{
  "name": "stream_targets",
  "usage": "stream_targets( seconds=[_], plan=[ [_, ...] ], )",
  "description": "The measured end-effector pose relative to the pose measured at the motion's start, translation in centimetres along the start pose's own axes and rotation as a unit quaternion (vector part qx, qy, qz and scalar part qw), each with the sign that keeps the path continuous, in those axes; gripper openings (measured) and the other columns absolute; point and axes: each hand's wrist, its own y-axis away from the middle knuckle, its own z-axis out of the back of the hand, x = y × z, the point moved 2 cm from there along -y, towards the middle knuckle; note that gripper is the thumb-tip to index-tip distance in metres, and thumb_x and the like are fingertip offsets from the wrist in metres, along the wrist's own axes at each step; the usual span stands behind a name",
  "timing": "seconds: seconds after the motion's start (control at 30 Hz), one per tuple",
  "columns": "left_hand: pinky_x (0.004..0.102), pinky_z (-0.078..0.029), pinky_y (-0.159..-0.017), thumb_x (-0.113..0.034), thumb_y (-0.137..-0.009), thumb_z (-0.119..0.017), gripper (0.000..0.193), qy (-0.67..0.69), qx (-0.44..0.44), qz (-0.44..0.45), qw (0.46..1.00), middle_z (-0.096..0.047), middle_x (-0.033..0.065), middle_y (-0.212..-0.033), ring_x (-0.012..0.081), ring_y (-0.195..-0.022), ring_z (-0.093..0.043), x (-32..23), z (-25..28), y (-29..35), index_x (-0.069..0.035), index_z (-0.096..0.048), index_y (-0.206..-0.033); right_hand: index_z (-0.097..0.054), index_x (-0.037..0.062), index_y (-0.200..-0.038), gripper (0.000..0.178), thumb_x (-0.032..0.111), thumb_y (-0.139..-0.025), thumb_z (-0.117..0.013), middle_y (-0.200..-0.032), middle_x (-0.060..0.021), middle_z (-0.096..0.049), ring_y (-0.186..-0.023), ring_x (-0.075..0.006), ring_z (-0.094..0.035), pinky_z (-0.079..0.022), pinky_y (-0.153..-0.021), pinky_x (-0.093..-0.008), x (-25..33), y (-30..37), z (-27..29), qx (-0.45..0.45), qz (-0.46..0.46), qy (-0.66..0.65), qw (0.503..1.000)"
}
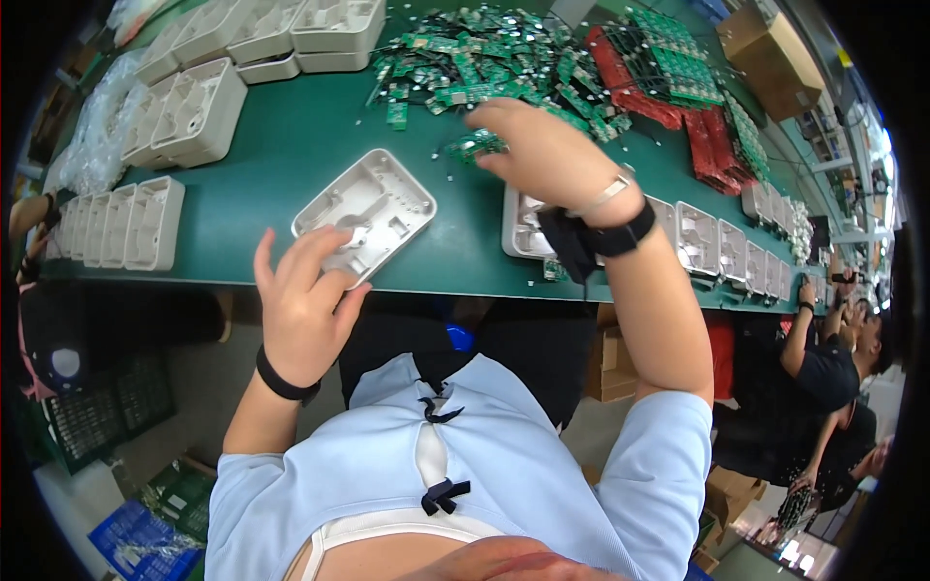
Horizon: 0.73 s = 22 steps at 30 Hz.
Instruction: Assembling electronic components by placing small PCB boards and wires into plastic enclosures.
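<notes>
A white plastic housing [399, 201] with moulded ribs and posts lies at an angle on the green table, open side up. My left hand [305, 290] holds its near left end, some fingers over the rim and the thumb by the near corner. Farther right, my right hand [542, 155] is bent over the table in front of a heap of green circuit boards [465, 63]. Between its thumb and forefinger is a small green circuit board [473, 145], slightly blurred. Below my right wrist sits another white housing [523, 228], partly covered by a dangling black strap.
Stacked white housings [199, 111] stand at the left, with a row [150, 228] along the near edge. More housings [697, 237] line the right edge. Red bubble wrap [712, 150] and board panels [673, 58] lie far right. People [833, 358] work at right.
</notes>
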Motion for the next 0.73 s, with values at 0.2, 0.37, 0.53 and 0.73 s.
stream_targets(
  seconds=[0.2, 0.37, 0.53, 0.73],
  plan=[
    [0.0604, -0.030, -0.123, -0.012, -0.078, -0.089, 0.032, 0.006, 0.012, 0.013, 1.000, -0.062, 0.0152, -0.146, 0.0392, -0.139, -0.057, 0.1, 0.0, 0.5, -0.006, -0.069, -0.103, -0.065, -0.0001, -0.136, 0.047, 0.013, -0.092, -0.075, -0.126, -0.0206, -0.074, -0.110, -0.0402, -0.072, -0.058, -0.095, -0.0454, 0.4, -4.0, -1.6, 0.164, -0.064, -0.046, 0.983],
    [0.0568, -0.033, -0.123, -0.020, -0.079, -0.091, 0.071, 0.022, -0.013, 0.055, 0.998, -0.046, 0.0214, -0.162, 0.0438, -0.147, -0.046, 1.1, -0.1, 0.9, -0.006, -0.057, -0.140, -0.073, 0.0006, -0.118, 0.032, 0.011, -0.088, -0.076, -0.109, -0.0196, -0.077, -0.099, -0.0379, -0.075, -0.060, -0.086, -0.0457, -0.9, -4.0, -2.5, 0.091, -0.041, -0.041, 0.994],
    [0.0534, -0.032, -0.125, -0.024, -0.079, -0.093, 0.099, 0.044, 0.012, 0.103, 0.994, -0.035, 0.0226, -0.171, 0.0450, -0.152, -0.040, 1.8, -0.7, 0.9, -0.007, -0.039, -0.161, -0.079, 0.0020, -0.097, 0.014, 0.009, -0.086, -0.075, -0.095, -0.0179, -0.077, -0.094, -0.0369, -0.074, -0.060, -0.083, -0.0448, -0.3, -3.2, -0.8, -0.012, -0.065, -0.023, 0.998],
    [0.0553, -0.032, -0.124, -0.033, -0.078, -0.094, 0.108, 0.093, 0.029, 0.113, 0.989, -0.029, 0.0247, -0.174, 0.0490, -0.152, -0.037, 2.7, -1.7, 1.1, -0.006, -0.035, -0.164, -0.080, 0.0034, -0.098, 0.015, 0.009, -0.085, -0.076, -0.102, -0.0183, -0.077, -0.098, -0.0368, -0.074, -0.060, -0.085, -0.0425, -0.3, -2.3, 2.5, -0.206, -0.021, -0.030, 0.978]
  ],
)
